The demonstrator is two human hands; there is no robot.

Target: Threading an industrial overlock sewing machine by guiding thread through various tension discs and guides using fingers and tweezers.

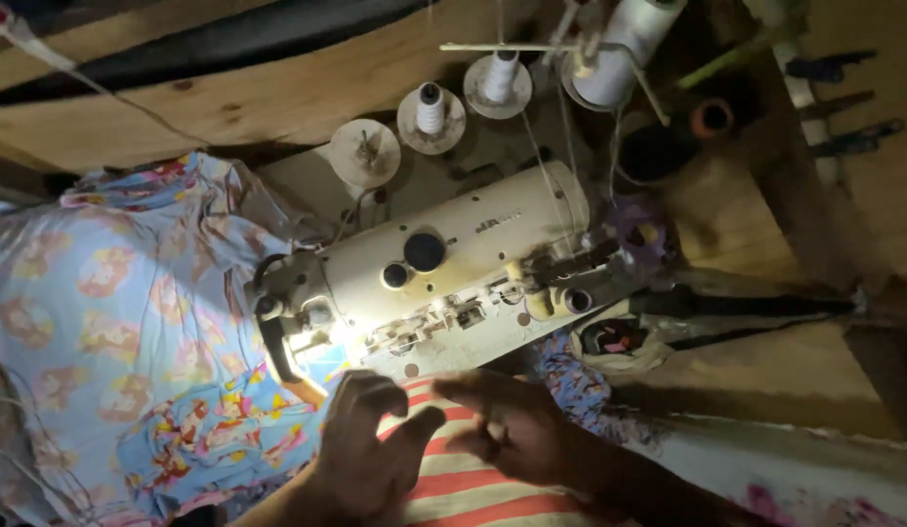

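Left hand (361,454) flat, fingers loosely curled, on striped cloth (473,483); right hand (507,429) beside it, fingers spread, grip empty. Lit needle area of sewing machine (443,263) lies just ahead-left of the left grip, the nearer one.

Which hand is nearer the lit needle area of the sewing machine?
Left. The left hand lies just below the lit needle area; the right hand is farther off to its right, over the striped fabric.
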